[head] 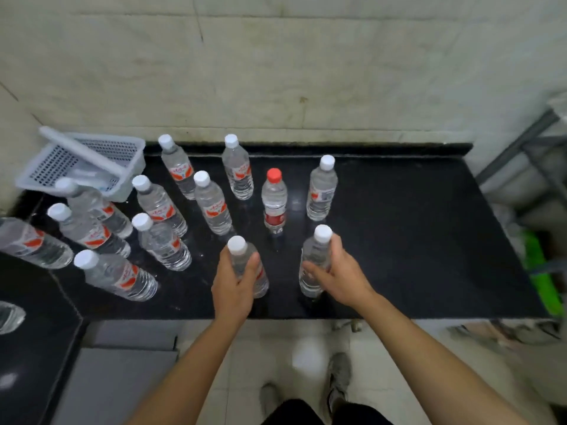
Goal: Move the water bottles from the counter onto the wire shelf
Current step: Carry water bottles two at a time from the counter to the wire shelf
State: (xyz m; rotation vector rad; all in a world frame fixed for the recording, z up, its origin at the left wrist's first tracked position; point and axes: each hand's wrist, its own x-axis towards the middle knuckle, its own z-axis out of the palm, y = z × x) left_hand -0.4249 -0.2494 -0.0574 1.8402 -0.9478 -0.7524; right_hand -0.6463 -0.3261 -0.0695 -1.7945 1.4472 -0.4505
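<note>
Left hand (233, 286) gripping white-capped bottle (237, 247), right hand (341, 278) gripping clear bottle (316, 255)

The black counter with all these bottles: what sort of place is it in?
Likely a back-room kitchen or storage corner. A black stone counter runs along a stained tiled wall, crowded with water bottles beside a white plastic basket, and a grey metal shelf frame stands at right.

clear white-capped bottles (212, 210) standing, clustered left | 1 red-capped bottle (274, 204) mid-counter | black counter (414, 240) | front-left bottle (241, 260), front-right bottle (314, 253): 2 gripped | wire shelf (518, 142) perhaps far right, blurred
</note>
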